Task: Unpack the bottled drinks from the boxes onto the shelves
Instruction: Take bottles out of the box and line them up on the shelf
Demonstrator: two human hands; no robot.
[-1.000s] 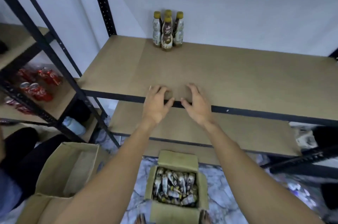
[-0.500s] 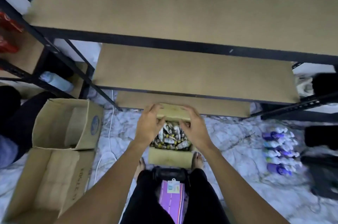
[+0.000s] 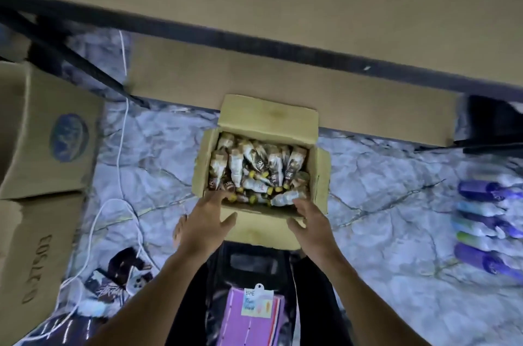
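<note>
Both hands reach for the box point(image 3: 268, 116), which sits open on the floor point(image 3: 382, 176) just in front of the shelf point(image 3: 283, 6). The left hand point(image 3: 205, 222) and right hand point(image 3: 310, 222) are at its near rim, each grip open, fingers spread, holding nothing. The bottles point(image 3: 254, 167) lie jumbled on their sides and fill the box, with brown-and-white labels and yellow caps. It looks best to take the loose top ones nearest the front, one per hand. Grasp the body rather than the cap, and lift straight up so the neighbours do not roll.
</note>
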